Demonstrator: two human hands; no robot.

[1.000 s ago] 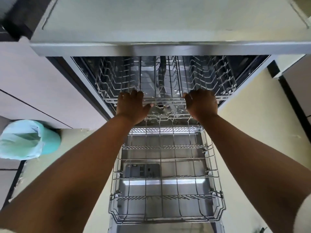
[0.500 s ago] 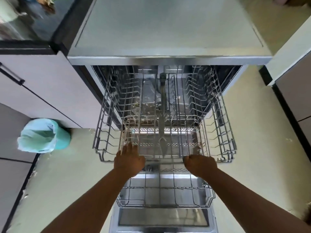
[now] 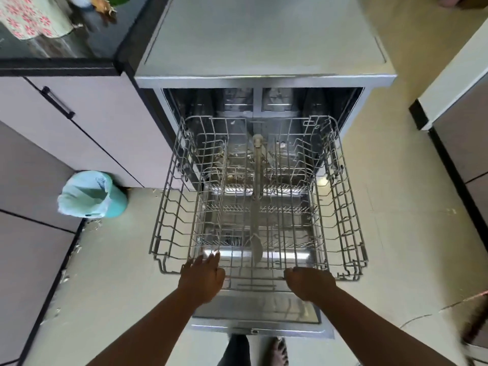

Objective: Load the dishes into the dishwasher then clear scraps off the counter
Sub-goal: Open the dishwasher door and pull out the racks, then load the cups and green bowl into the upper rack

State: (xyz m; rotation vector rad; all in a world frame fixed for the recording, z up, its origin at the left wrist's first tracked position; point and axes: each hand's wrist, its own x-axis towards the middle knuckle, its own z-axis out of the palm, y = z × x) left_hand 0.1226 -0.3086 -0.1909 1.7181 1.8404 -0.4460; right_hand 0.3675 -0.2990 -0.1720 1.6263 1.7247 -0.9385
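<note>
The dishwasher stands open, its door folded down towards me. Its grey wire upper rack is pulled far out over the door and holds no dishes. A spray arm runs under the rack's middle. My left hand rests on the rack's front rail, left of centre, fingers loosely curled over the wire. My right hand grips the same rail right of centre. The lower rack shows through the wires beneath.
A dark counter at the upper left carries a flowered plate and scraps. A teal bin with a liner stands on the floor left of the dishwasher, with crumbs along the cabinet base. My foot is below the door.
Both hands have drawn the upper rack out of the dishwasher towards me, from nearly inside to fully extended. My view has pulled back and tilted up, so the counter now shows.
</note>
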